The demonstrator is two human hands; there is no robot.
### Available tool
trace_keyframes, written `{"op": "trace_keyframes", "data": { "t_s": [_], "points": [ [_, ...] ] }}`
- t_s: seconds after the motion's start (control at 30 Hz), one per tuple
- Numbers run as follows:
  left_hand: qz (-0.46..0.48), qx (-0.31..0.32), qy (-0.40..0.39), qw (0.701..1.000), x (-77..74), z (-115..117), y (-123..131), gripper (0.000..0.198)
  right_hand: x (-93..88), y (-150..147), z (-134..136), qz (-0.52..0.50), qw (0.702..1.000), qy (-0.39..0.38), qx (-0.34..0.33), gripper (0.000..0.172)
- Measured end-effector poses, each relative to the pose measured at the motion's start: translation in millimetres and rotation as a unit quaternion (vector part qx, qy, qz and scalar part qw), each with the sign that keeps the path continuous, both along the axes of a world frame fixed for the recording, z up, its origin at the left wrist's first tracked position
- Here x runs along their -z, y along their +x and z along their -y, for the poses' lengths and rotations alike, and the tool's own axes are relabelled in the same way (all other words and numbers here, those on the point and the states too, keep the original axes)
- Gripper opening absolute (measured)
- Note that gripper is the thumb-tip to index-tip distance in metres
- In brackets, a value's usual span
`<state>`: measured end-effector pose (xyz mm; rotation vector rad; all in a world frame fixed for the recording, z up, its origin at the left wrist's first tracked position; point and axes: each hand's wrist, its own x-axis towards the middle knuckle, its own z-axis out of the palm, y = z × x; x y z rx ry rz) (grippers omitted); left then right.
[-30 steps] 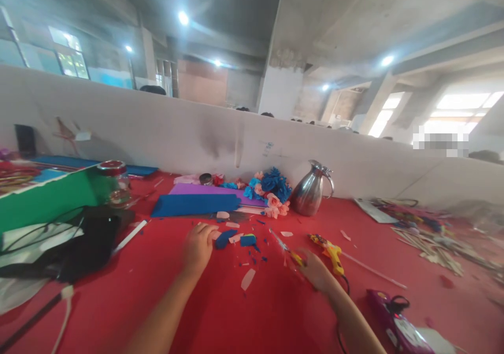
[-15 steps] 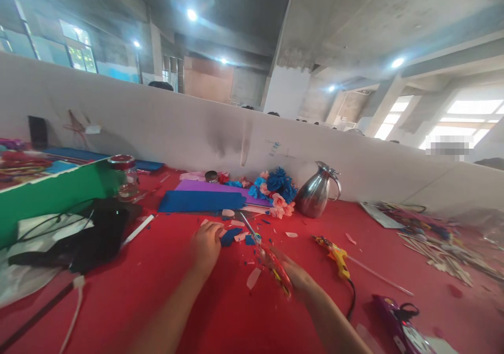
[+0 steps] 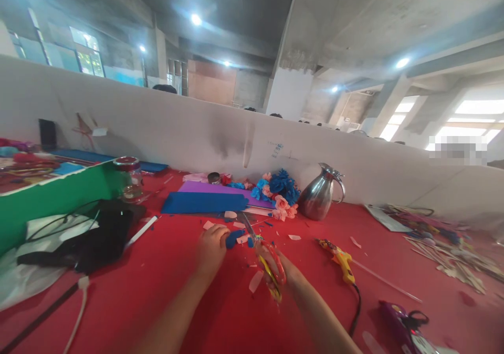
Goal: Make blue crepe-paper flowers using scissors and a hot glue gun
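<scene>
My right hand [image 3: 290, 272] is wrapped round the red and yellow handles of a pair of scissors [image 3: 251, 230], whose blades point away from me and slightly left. My left hand [image 3: 213, 245] has its fingers pinched together at a piece of blue paper [image 3: 235, 238], just left of the blades. Its fingertips are partly hidden. Around both hands lie pale pink paper petals [image 3: 255, 281] and small blue and pink scraps on the red tabletop [image 3: 232, 312].
Blue sheets [image 3: 205, 202] lie behind the hands beside paper flowers [image 3: 283, 186] and a metal jug [image 3: 318, 194]. On the right are a yellow glue gun [image 3: 342, 263] and a purple power strip [image 3: 405, 325]. A glass jar [image 3: 130, 180] and a black bag [image 3: 106, 233] stand left.
The scissors have turned in my right hand, so their red and yellow handle loops now show apart. My left hand has shifted slightly right with the blue paper. The view has moved a little.
</scene>
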<state>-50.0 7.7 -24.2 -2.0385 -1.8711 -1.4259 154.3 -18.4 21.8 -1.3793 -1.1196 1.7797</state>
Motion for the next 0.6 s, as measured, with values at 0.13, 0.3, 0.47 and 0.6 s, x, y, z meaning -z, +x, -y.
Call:
{"op": "trace_keyframes", "data": {
  "t_s": [0.13, 0.3, 0.47, 0.6],
  "points": [
    [-0.02, 0.01, -0.028, 0.999, -2.6, 1, 0, 0.025, -2.3, 2, 0, -0.004, 1.0, 0.016, -0.016, 0.054],
    [-0.039, -0.004, -0.076, 0.996, -3.1, 1, -7, 0.02, -16.5, 6, 2, 0.031, 0.999, 0.02, -0.038, 0.042],
    [-0.053, -0.034, -0.118, 0.991, -10.8, 6, -13, 0.024, -15.8, 9, -1, 0.085, 0.987, 0.107, -0.085, 0.038],
    [-0.082, -0.055, -0.173, 0.98, -12.2, 6, -15, 0.024, -13.6, 9, -8, 0.133, 0.977, 0.13, -0.105, 0.037]
  ]
}}
